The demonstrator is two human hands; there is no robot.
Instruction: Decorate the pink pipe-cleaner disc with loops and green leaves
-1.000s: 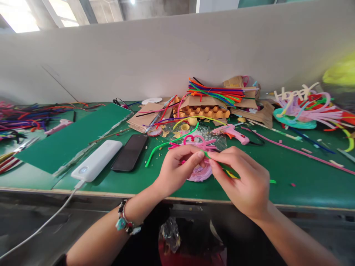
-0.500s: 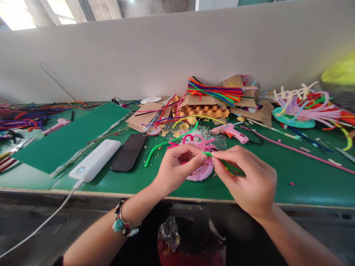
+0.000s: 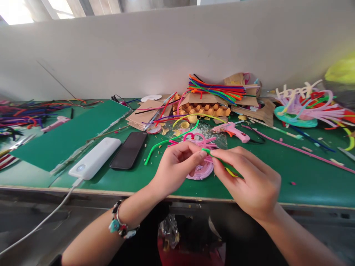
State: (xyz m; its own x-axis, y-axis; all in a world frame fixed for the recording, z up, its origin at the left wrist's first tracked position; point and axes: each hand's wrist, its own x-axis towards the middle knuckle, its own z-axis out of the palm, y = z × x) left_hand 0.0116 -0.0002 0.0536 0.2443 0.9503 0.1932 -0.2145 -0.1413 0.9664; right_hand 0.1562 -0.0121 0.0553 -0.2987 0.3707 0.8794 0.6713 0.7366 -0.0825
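Observation:
Between my two hands, over the table's front half, is a short piece of green pipe cleaner [image 3: 206,150]. My left hand [image 3: 180,162] pinches one end of it between thumb and forefinger. The fingertips of my right hand [image 3: 246,177] close on the other end, almost touching the left ones. Behind and below the hands lies a pink pipe-cleaner piece [image 3: 203,170] with coiled loops, partly covered by my fingers. A longer green pipe cleaner [image 3: 166,142] lies bent on the table just beyond my left hand.
A pink glue gun [image 3: 234,132] lies beyond my right hand. Left of my hands are a black phone [image 3: 129,150] and a white power bank [image 3: 95,158] with its cable. Behind stand an egg carton [image 3: 203,109] and a pipe-cleaner bundle [image 3: 216,89]. Pipe-cleaner flowers [image 3: 305,107] sit far right.
My right hand has shifted slightly right and its wrist has turned a little. Both hands still pinch the green pipe cleaner. The whole view has tilted slightly.

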